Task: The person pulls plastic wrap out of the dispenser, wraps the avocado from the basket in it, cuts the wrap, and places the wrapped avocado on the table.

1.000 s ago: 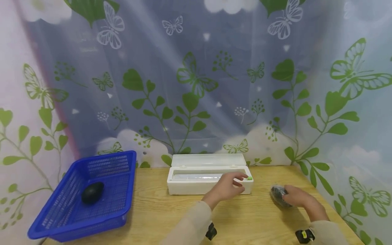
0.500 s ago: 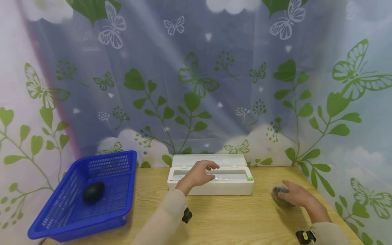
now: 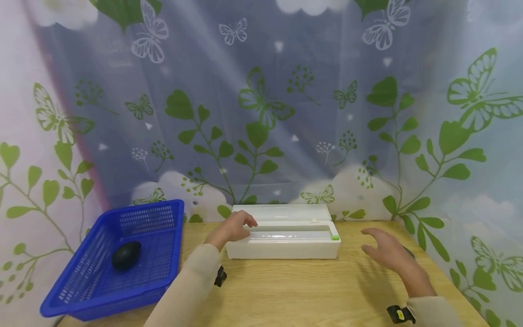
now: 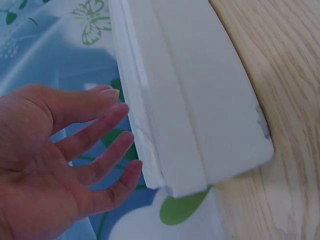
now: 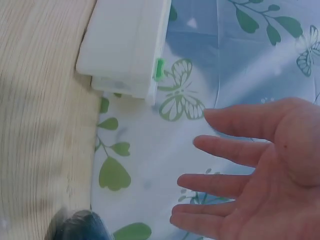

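My left hand (image 3: 234,228) is at the left end of a white cling film box (image 3: 282,250), overlapping its corner in the head view. Its fingers are loosely bent around nothing, near the box edge in the left wrist view. The box lid (image 3: 286,212) is raised, and a green slider (image 3: 335,237) sits at the right end. My right hand (image 3: 384,249) is off to the right of the box, fingers spread and holding nothing. Behind it, mostly hidden in the head view, lies a dark, rounded item in clear film (image 5: 84,226), resembling an avocado.
On the left of the wooden table (image 3: 286,290) stands a blue plastic basket (image 3: 163,281) with a dark, avocado-like fruit (image 3: 126,255) in it. A curtain printed with leaves and butterflies (image 3: 261,104) hangs close behind the box and along the sides.
My left hand has travelled left along the box, from its right end to its left end. My right hand has let go of the film-wrapped item, which now lies behind the hand.
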`<action>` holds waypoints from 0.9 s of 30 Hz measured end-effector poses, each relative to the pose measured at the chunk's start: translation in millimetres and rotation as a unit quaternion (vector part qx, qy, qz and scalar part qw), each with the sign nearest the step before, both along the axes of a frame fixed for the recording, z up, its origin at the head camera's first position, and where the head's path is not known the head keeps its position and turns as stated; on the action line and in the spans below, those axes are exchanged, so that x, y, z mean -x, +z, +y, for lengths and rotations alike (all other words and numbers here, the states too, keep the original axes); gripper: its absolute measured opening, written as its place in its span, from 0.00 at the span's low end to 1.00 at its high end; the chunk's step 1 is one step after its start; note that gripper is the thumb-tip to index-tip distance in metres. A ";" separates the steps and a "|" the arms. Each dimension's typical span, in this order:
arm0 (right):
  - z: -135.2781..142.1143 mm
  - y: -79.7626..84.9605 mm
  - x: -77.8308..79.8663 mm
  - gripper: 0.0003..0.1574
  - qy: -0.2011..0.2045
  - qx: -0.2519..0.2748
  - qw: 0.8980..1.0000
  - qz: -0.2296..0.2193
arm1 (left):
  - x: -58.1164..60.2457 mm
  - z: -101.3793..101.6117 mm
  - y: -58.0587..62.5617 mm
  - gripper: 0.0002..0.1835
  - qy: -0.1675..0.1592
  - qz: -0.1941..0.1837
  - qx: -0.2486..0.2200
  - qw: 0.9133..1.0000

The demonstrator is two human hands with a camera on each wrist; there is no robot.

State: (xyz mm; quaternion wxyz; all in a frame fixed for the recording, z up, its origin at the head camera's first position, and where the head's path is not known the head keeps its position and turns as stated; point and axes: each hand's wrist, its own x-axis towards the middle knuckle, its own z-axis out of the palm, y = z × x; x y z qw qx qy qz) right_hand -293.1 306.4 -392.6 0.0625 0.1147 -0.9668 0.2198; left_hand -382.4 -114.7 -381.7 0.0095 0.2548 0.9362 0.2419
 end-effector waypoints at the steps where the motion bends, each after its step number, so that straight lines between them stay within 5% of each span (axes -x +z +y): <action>1: -2.2 -0.4 0.0 0.31 0.001 0.002 1.000 0.002 | -0.2 -2.0 -0.8 0.18 0.005 -0.007 0.001 1.000; 5: -12.6 -3.6 1.6 0.28 0.013 0.010 1.000 0.026 | 3.6 -8.1 -7.5 0.18 0.021 -0.032 -0.008 0.999; 14: -37.6 -13.5 11.3 0.24 0.031 0.026 0.998 0.041 | 5.2 -12.7 -10.9 0.11 0.008 -0.012 0.003 1.000; 27: -65.4 -16.4 45.0 0.18 0.079 0.000 0.996 0.046 | 5.8 -23.7 -10.0 0.03 0.022 -0.007 0.014 1.000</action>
